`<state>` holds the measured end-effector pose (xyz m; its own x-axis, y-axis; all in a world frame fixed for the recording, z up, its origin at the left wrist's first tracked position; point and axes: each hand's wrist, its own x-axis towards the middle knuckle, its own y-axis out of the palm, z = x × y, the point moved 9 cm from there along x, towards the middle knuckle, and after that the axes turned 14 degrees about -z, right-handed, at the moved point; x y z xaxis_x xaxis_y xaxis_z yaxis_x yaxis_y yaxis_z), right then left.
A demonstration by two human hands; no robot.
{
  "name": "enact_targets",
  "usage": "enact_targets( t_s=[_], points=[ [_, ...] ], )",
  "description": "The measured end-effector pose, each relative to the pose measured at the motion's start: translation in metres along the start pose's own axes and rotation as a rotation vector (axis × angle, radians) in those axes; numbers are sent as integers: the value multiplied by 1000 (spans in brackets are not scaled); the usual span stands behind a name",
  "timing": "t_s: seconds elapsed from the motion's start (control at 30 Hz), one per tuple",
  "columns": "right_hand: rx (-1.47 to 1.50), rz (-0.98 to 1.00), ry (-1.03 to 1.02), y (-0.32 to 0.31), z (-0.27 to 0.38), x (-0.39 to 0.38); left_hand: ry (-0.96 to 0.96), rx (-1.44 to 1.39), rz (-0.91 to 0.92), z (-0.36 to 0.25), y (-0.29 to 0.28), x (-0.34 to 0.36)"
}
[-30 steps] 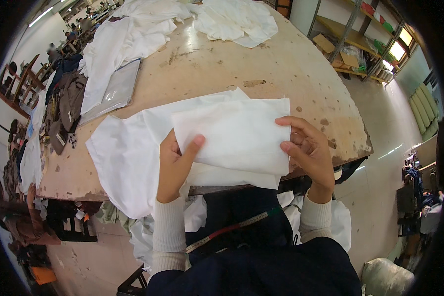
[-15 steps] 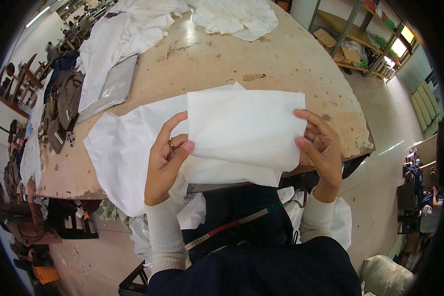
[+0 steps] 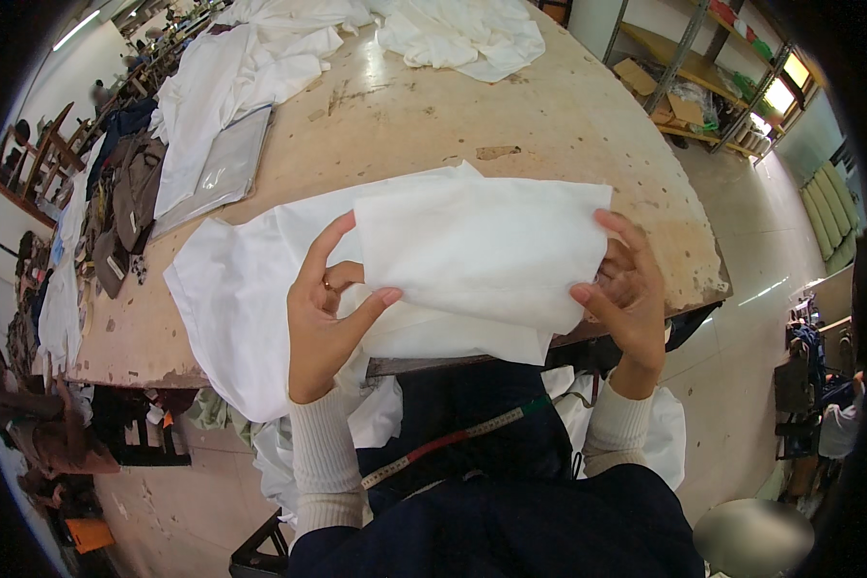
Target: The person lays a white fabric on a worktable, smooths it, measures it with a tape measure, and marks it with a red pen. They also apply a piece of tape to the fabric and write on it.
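A folded piece of white cloth is stretched between my two hands above the near edge of the table. My left hand grips its left side, the thumb pressing on the front near the lower edge and the fingers partly behind. On the opposite side my right hand holds the cloth with the thumb low and the forefinger near the upper corner. More white fabric spreads under and left of the held piece, hanging over the table edge. The fingertips behind the cloth are hidden.
The worn wooden table bears white fabric heaps at its far side. A clear plastic packet and dark garments lie on the left. A measuring tape crosses my dark clothing. Metal shelving stands far right.
My hands have moved slightly apart, drawing the cloth wider. My left thumb has slid inward along its lower edge, and the right side of the cloth now slants.
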<state>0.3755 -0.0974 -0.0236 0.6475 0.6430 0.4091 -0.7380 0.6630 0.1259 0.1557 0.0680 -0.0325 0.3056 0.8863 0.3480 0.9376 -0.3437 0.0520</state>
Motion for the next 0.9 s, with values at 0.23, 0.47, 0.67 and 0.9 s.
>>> enact_targets(
  t_s=[0.23,0.47,0.67,0.9],
  points=[
    [-129,-133,-355,-11,30,-8,531,106,21,-32,-4,-5],
    [-157,-1,-695,-4,54,-19,847,159,-42,-52,-9,-18],
    [-114,13,-482,-13,38,-2,381,414,278,-17,3,29],
    [-110,-623,-137,-128,-32,62,-37,823,94,128,-116,137]
  ],
)
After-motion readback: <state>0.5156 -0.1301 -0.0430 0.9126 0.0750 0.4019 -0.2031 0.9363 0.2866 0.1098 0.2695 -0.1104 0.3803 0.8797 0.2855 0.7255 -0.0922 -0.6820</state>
